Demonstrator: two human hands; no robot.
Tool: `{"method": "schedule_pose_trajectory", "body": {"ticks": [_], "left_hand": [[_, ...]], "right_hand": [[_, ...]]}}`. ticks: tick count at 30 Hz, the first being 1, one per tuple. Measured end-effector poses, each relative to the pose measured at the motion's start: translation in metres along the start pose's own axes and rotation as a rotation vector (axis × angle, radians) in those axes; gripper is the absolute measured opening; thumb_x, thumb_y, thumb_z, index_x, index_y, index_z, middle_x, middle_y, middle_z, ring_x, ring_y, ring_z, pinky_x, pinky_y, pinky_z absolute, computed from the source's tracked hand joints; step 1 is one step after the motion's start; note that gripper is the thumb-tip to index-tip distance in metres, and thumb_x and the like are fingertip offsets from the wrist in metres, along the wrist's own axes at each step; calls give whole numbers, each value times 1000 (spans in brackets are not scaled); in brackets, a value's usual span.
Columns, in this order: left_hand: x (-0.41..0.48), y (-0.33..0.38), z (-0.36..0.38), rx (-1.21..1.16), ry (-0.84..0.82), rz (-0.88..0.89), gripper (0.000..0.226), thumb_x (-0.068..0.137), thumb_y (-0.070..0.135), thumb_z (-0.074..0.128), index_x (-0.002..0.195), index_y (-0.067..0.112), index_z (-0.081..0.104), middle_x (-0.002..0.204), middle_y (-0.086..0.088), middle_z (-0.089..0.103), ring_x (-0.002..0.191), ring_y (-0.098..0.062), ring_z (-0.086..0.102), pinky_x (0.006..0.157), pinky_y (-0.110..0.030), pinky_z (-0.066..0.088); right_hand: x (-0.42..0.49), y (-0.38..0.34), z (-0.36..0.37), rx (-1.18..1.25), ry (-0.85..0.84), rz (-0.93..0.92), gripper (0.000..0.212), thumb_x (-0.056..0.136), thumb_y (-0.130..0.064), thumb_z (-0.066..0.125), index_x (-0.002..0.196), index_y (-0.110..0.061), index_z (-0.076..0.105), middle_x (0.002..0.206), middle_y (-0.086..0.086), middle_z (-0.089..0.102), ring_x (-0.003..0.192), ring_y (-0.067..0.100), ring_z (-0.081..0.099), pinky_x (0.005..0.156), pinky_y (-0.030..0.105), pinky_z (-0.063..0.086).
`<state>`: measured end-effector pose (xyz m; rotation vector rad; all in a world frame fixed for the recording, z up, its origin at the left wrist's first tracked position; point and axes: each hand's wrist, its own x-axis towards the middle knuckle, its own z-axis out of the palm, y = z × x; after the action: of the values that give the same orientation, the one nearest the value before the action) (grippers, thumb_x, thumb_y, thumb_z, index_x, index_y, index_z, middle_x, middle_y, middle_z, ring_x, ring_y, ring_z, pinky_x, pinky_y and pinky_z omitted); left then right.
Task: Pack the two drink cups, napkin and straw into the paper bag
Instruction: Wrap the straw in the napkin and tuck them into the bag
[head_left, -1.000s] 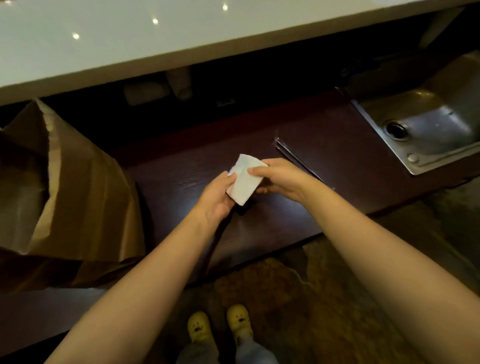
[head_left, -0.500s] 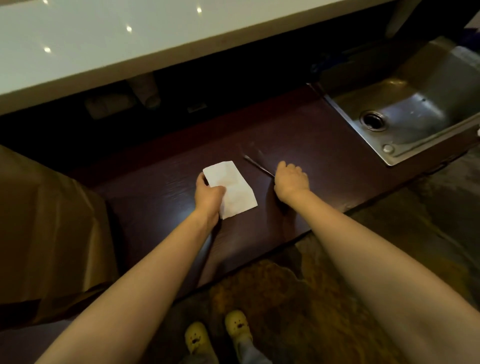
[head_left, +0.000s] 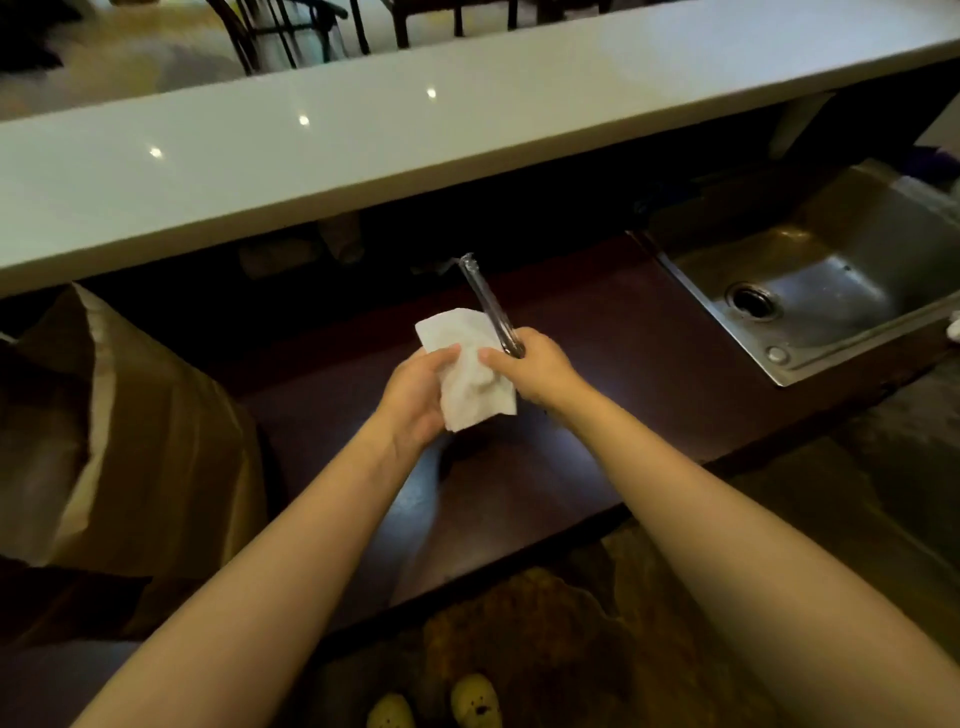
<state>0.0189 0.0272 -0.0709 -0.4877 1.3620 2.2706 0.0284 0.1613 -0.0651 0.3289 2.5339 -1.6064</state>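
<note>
A white folded napkin (head_left: 467, 364) is held up above the dark wooden counter (head_left: 613, 374), pinched by my left hand (head_left: 418, 395) on its left side. My right hand (head_left: 535, 369) grips the lower end of a straw in clear wrapping (head_left: 485, 301), which points up and away, and its thumb presses on the napkin's right side. The brown paper bag (head_left: 156, 441) stands open at the left on the counter. No drink cups are visible; the bag's inside is hidden.
A steel sink (head_left: 810, 291) is set into the counter at the right. A white raised bar top (head_left: 363, 135) runs across the back, overhanging a dark shelf space. Below the counter edge are a patterned floor and yellow slippers (head_left: 431, 706).
My right hand picked the wrapped straw off the counter and brought it to the napkin. My left hand lifted the napkin off the counter. The view tilted up.
</note>
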Motion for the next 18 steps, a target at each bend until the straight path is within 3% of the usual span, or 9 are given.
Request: {"method": "schedule_pose_trajectory", "body": {"ticks": [3,5,9,12,14,16,18], "left_hand": [[-21,36,3,-2,-10,111,34,93,5,42,126,0,50,105,-15,65,80,-21,70,67,-33,60],[-40,64,2,30,24,192,32,93,6,42,123,1,52,104,-14,66,85,-21,67,68,-32,59],[-88,120,-7,116,124,395,19,90,3,48,102,10,61,99,-11,68,84,-20,68,65,-31,58],[-126,157,-18,154,255,506,24,87,2,49,107,10,59,101,-10,66,89,-23,66,71,-34,56],[-150,178,-30,229,354,631,28,86,-1,45,110,12,54,94,-6,62,81,-19,63,58,-25,56],[-173,196,-45,273,451,752,27,85,-4,41,103,13,51,83,0,57,71,-12,57,42,-14,48],[-191,212,-65,297,528,783,20,83,0,40,77,13,54,70,1,52,63,-11,49,45,-16,44]], "right_hand": [[-3,-41,-4,125,-7,-88,10,82,-14,66,85,-11,57,80,5,58,77,18,55,61,26,43],[-9,-75,-5,132,-33,-172,11,82,-15,66,79,-15,55,76,1,58,71,14,55,60,22,44],[-22,-138,3,57,-100,-329,18,84,-21,63,89,-4,61,82,5,60,77,16,56,68,29,46],[-36,-183,21,9,-171,-453,25,86,-26,61,95,-3,63,82,4,61,74,15,57,67,28,47],[-46,-212,39,-15,-223,-529,24,89,-30,56,97,-8,63,74,-2,58,65,11,53,59,24,43],[-57,-237,60,-26,-281,-582,28,94,-35,47,92,-10,60,68,-4,54,58,11,48,58,28,39],[-68,-259,79,15,-386,-589,31,97,-36,38,84,-13,55,69,1,53,53,11,44,55,29,37]]}}
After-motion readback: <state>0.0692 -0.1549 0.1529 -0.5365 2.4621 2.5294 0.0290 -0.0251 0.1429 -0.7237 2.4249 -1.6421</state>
